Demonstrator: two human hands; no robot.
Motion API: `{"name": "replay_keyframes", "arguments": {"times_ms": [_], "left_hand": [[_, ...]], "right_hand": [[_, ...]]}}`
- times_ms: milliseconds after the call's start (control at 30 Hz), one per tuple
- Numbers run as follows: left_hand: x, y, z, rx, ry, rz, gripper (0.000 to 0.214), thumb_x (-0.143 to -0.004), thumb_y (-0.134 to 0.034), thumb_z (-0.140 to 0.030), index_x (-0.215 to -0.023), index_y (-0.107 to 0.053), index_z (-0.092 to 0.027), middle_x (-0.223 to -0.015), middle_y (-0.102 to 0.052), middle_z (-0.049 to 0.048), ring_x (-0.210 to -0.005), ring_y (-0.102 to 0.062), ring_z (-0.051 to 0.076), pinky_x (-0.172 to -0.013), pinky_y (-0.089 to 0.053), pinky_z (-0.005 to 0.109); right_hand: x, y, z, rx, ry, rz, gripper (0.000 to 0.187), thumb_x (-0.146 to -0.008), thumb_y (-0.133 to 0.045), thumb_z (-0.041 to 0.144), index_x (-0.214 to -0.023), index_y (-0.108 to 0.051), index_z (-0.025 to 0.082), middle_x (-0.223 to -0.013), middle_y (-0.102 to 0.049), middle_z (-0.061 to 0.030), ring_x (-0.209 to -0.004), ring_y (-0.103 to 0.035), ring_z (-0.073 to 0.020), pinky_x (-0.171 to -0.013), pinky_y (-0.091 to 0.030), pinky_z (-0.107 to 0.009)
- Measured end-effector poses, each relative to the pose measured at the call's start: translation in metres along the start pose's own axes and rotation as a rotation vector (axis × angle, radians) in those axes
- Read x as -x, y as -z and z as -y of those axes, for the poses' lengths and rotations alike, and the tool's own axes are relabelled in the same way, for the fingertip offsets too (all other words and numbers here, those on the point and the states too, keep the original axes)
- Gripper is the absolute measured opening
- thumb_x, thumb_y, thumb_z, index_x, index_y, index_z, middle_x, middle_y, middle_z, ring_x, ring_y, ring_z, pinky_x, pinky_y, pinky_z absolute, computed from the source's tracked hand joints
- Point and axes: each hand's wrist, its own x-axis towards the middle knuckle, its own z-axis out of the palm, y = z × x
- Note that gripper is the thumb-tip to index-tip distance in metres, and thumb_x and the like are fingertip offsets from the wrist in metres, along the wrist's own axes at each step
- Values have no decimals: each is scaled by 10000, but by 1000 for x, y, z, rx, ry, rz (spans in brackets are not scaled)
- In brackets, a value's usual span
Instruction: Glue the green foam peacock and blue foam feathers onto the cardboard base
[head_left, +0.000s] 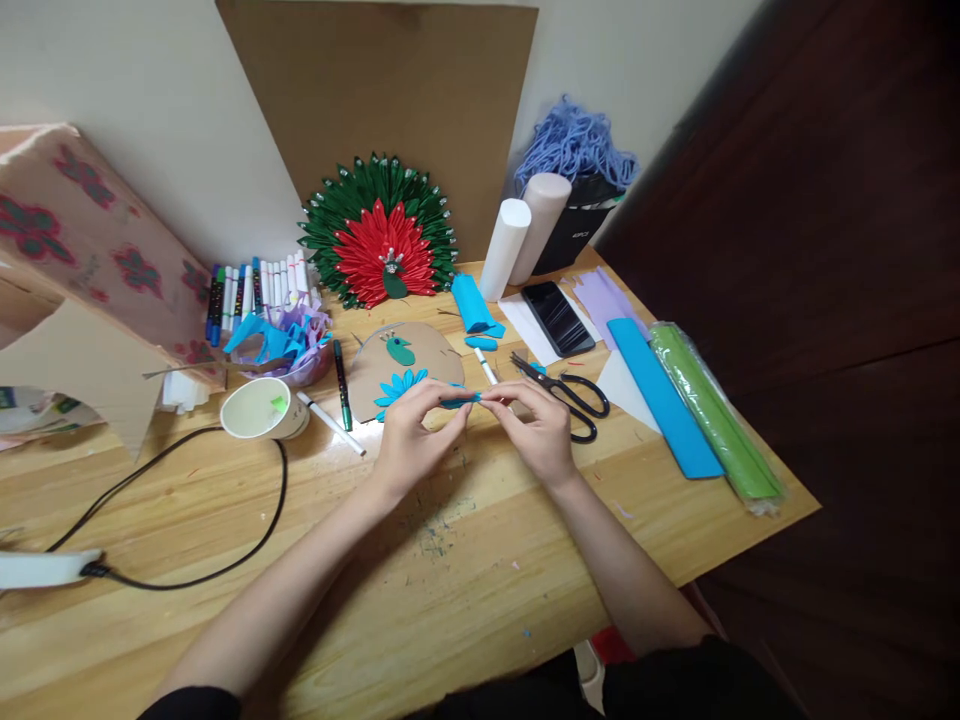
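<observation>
Between my left hand (420, 430) and my right hand (536, 425) is a small piece of blue paper (461, 402). Both sets of fingertips pinch it, the left at one end and the right at the other. Just behind my left hand lies a round piece of cardboard (367, 375) bearing a green bird shape (400, 349). Blue paper petals (397, 385) lie at its front, partly hidden by that hand. Black-handled scissors (574, 395) rest beside my right hand, with a white marker (486, 366) just beyond the fingers.
A red and green paper peacock (386, 240) leans on a brown board (397, 100) at the back. A paper cup (259, 410), markers (255, 290) and a corded white tool (49, 570) are on the left. A phone (557, 318), blue paper (664, 400) and wrapped green paper (712, 410) lie right.
</observation>
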Motion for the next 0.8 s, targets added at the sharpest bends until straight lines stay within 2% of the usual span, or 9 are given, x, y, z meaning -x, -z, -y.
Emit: {"name": "replay_keyframes", "arguments": {"times_ms": [133, 300, 567, 800], "left_hand": [[-2, 0, 3, 163, 205, -45, 229, -767, -636, -285, -971, -659, -184, -946, -684, 68, -808, -647, 156, -750, -524, 285], [-8, 3, 6, 375, 404, -77, 250, -757, -644, -322, -932, -647, -144, -876, -697, 79, -783, -668, 164, -763, -539, 308], [-8, 1, 9, 495, 516, -57, 297, -682, -707, -318, -879, -600, -125, -805, -690, 66, -715, -666, 151, -735, -536, 308], [-9, 2, 12, 499, 546, -88, 301, -652, -722, -328, -832, -581, -132, -747, -685, 50, -697, -667, 158, -721, -526, 305]], "right_hand": [[0, 0, -1, 48, 5, -26, 39, -804, -609, 246, -795, -645, 240, -796, -677, -24, -743, -609, -178, -732, -483, -334], [2, -2, 0, 35, -37, -56, 39, -795, -613, 251, -774, -640, 233, -771, -662, -31, -743, -598, -187, -700, -475, -325], [8, -18, -1, -168, -325, -90, 137, -747, -652, 329, -741, -647, 192, -767, -666, -40, -663, -593, -163, -587, -473, -272], [12, -27, -3, -307, -451, -101, 189, -727, -663, 353, -769, -648, 168, -760, -670, -69, -630, -611, -169, -521, -486, -261]]}}
